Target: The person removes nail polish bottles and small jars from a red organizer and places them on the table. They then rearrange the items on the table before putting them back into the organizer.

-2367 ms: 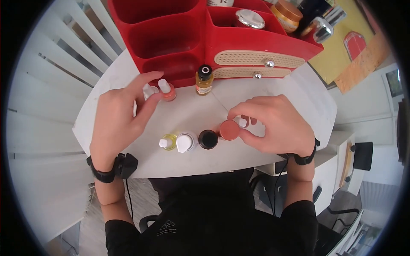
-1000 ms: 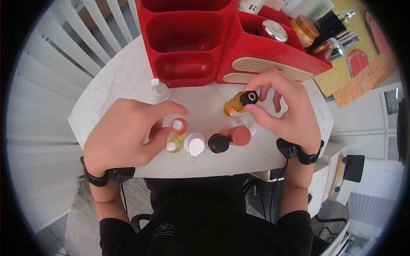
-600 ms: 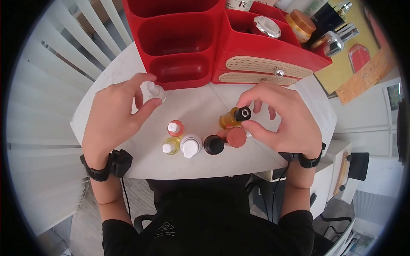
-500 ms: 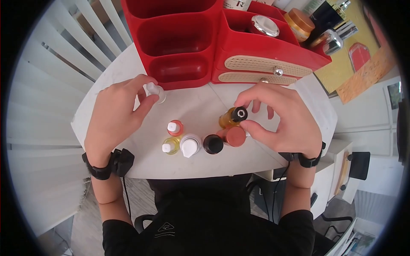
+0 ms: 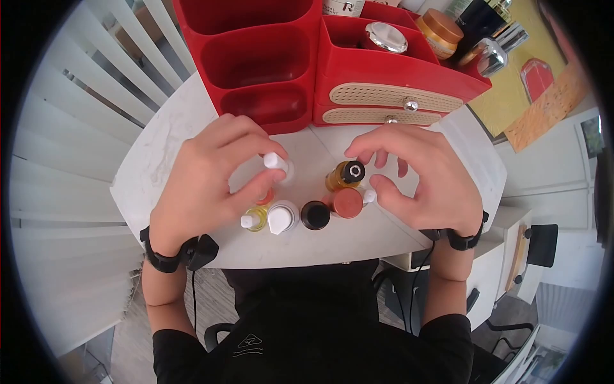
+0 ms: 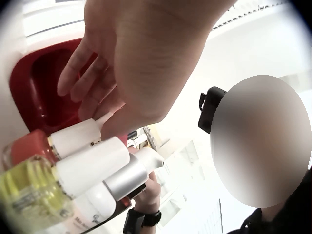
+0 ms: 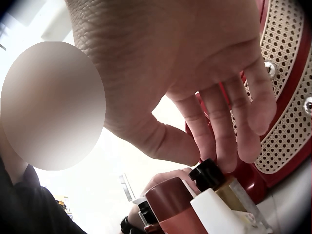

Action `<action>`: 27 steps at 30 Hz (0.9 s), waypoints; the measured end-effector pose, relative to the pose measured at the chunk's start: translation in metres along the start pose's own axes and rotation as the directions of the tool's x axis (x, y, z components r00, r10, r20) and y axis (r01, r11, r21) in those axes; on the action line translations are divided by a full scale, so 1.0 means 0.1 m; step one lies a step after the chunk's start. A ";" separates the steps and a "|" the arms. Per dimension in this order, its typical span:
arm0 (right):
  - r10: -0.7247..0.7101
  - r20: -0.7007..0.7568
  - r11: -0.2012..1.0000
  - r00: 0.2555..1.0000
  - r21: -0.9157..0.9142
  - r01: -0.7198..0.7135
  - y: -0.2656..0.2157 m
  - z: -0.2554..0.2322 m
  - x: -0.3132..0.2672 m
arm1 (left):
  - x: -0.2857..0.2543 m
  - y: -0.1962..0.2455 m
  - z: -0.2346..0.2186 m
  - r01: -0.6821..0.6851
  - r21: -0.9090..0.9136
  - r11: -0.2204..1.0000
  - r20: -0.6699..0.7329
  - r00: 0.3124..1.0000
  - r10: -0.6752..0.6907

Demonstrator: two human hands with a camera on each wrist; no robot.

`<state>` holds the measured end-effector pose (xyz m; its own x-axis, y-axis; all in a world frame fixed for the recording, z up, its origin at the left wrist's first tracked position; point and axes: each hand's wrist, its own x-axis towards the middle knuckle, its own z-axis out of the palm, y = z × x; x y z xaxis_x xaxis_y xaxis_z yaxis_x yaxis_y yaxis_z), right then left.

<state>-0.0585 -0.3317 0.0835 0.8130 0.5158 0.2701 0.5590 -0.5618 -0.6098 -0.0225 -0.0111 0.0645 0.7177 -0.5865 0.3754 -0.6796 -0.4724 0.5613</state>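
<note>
- Left hand [image 5: 208,176] pinches the white-capped bottle [image 5: 275,162] by its cap; right hand [image 5: 438,179] holds thumb and fingers spread around the amber bottle [image 5: 336,177], near its black cap, contact unclear.
- White-capped bottle is left of the amber bottle, just beyond the coral bottle [image 6: 31,146]; left hand nearer, right hand across the gap.
- Long axis looks roughly upright, cap up; can't tell if base touches the tabletop [image 5: 160,128].
- Looks small: plain white cap, pale see-through body, faint against white.
</note>
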 end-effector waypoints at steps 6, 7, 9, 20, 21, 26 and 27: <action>-0.015 0.002 1.000 1.000 -0.015 0.015 -0.08 -0.01 0.05 | 0.01 0.03 0.02 -0.001 -0.042 0.999 0.163 0.987 0.008; -0.016 0.005 1.000 1.000 -0.014 0.016 -0.08 -0.01 0.05 | 0.01 0.02 0.03 -0.015 -0.053 0.998 0.173 0.985 0.024; 0.004 0.013 1.000 1.000 -0.020 -0.003 -0.07 -0.01 0.05 | 0.01 -0.01 0.05 -0.027 -0.062 0.998 0.180 0.983 0.038; -0.007 0.019 1.000 1.000 -0.027 0.007 -0.07 -0.02 0.05 | 0.00 0.00 0.01 0.012 -0.060 0.998 0.273 0.962 0.005; 0.003 0.019 1.000 1.000 -0.028 -0.002 -0.07 -0.02 0.05 | 0.00 0.00 -0.02 0.012 -0.059 0.998 0.270 0.963 0.004; -0.018 0.034 0.999 0.999 -0.041 0.019 -0.05 0.00 0.06 | -0.06 -0.05 -0.23 0.056 -0.087 0.995 0.265 0.964 -0.031; -0.020 0.029 0.999 0.999 -0.045 0.022 -0.06 0.00 0.07 | -0.06 -0.04 -0.24 0.057 -0.088 0.995 0.263 0.964 -0.032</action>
<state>-0.0562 -0.3245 0.0891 0.7963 0.5458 0.2607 0.5833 -0.5789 -0.5698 -0.0204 0.0098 0.0783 0.6740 -0.7234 0.1496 -0.6215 -0.4457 0.6443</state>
